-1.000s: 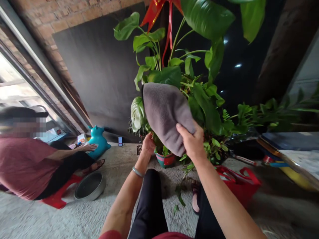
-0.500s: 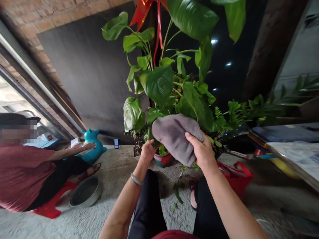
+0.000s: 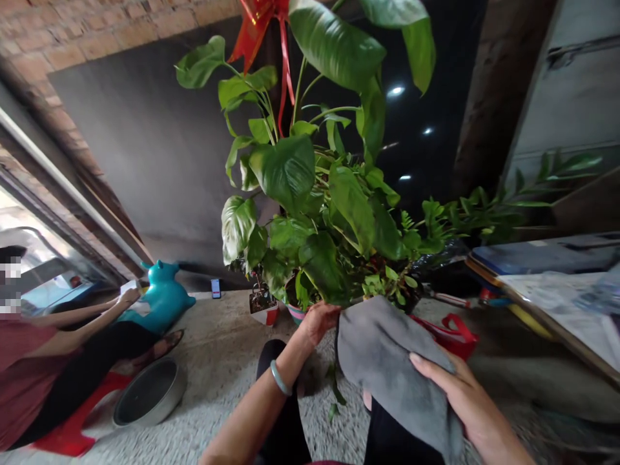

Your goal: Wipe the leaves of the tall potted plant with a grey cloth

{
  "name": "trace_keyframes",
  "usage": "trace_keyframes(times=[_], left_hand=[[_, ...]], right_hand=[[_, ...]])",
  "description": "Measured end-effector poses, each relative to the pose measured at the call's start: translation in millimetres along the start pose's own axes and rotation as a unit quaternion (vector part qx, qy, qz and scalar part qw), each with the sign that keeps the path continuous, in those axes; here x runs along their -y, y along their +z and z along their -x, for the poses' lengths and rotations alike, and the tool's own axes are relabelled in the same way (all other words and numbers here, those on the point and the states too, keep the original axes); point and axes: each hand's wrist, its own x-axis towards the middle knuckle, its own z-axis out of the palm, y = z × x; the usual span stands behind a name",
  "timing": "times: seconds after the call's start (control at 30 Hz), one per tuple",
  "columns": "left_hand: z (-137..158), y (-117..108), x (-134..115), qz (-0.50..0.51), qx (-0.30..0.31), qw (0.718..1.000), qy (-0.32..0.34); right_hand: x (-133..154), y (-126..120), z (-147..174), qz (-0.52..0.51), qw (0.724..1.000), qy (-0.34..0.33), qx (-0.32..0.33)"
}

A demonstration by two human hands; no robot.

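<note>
A grey cloth (image 3: pixel 387 355) hangs spread out in front of the potted plant, below its leaves. My right hand (image 3: pixel 455 387) grips its right side, the thumb lying on top and the fingers hidden behind the fabric. At the cloth's upper left corner, my left hand (image 3: pixel 317 326) is closed with its fingertips on the edge. A broad green leaf (image 3: pixel 322 265) droops with its tip right by those fingertips; whether they touch it I cannot tell. The large leafy plant (image 3: pixel 351 200) rises straight ahead, a red ribbon (image 3: pixel 256 32) tied near its top.
On the left a person in a red shirt (image 3: pixel 29 361) sits on a red stool (image 3: pixel 82 420), beside a teal animal figure (image 3: pixel 165 290). A grey basin (image 3: pixel 150 394) and a phone (image 3: pixel 216 289) are nearby. A red bag (image 3: pixel 458 336) and a cluttered table (image 3: pixel 557 290) stand at right.
The cloth has moved down and right, away from the leaves, and hangs more open. My left hand has left the leaf it was at and moved to the cloth's edge. The view has shifted.
</note>
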Motion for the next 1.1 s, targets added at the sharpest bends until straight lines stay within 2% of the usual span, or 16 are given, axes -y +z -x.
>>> trace_keyframes(times=[0.07,0.17,0.23,0.3,0.37,0.4,0.5,0.53,0.6,0.67,0.73,0.8,0.9,0.97,1.03,1.1], left_hand=[[7.0,21.5,-10.1,-0.020,0.029,0.999,0.031],[24.9,45.8,-26.6,-0.090,0.150,0.984,0.030],[37.0,53.6,-30.7,-0.167,0.221,0.961,0.021],[44.7,54.8,-28.0,-0.236,0.238,0.941,0.036],[47.4,51.3,-21.1,-0.288,0.215,0.931,0.063],[47.8,48.7,-17.2,-0.305,0.200,0.928,0.071],[49.6,39.3,-8.1,-0.310,0.168,0.932,0.081],[51.4,35.3,-6.3,-0.299,0.159,0.936,0.091],[56.0,24.9,-4.3,-0.273,0.126,0.945,0.131],[59.9,10.7,-3.6,-0.260,0.062,0.949,0.169],[60.1,-5.3,-4.4,-0.246,-0.021,0.953,0.174],[54.5,-18.7,-7.5,-0.204,-0.106,0.959,0.166],[37.1,-24.7,-17.4,-0.100,-0.203,0.951,0.212],[24.3,-18.1,-25.7,-0.052,-0.225,0.940,0.251],[15.1,-7.3,-31.9,-0.037,-0.193,0.946,0.257],[11.1,1.7,-33.3,-0.046,-0.143,0.960,0.237]], right_hand=[[3.9,-3.1,0.0,-0.024,0.999,0.039,-0.025],[16.1,-3.7,5.1,-0.062,0.993,0.064,-0.082],[34.1,-8.8,10.8,-0.089,0.986,0.056,-0.130],[58.5,-16.4,16.3,-0.125,0.974,0.020,-0.188],[83.0,-20.0,17.8,-0.177,0.959,-0.035,-0.217],[92.6,-17.9,15.7,-0.207,0.953,-0.061,-0.211],[98.0,7.3,-2.6,-0.268,0.949,-0.098,-0.132],[89.9,20.2,-10.7,-0.266,0.956,-0.085,-0.093],[60.2,45.2,-23.2,-0.233,0.972,-0.016,-0.021],[22.0,58.8,-24.7,-0.189,0.980,0.058,0.026],[-8.3,54.4,-15.6,-0.151,0.983,0.093,0.039],[-17.1,36.8,-3.2,-0.115,0.987,0.103,0.052],[12.9,16.1,2.6,-0.105,0.992,0.067,0.022],[44.7,23.2,-8.2,-0.138,0.990,-0.005,-0.027],[66.2,47.1,-27.1,-0.159,0.985,-0.060,-0.042],[66.7,76.4,-44.6,-0.138,0.989,-0.055,0.014]])
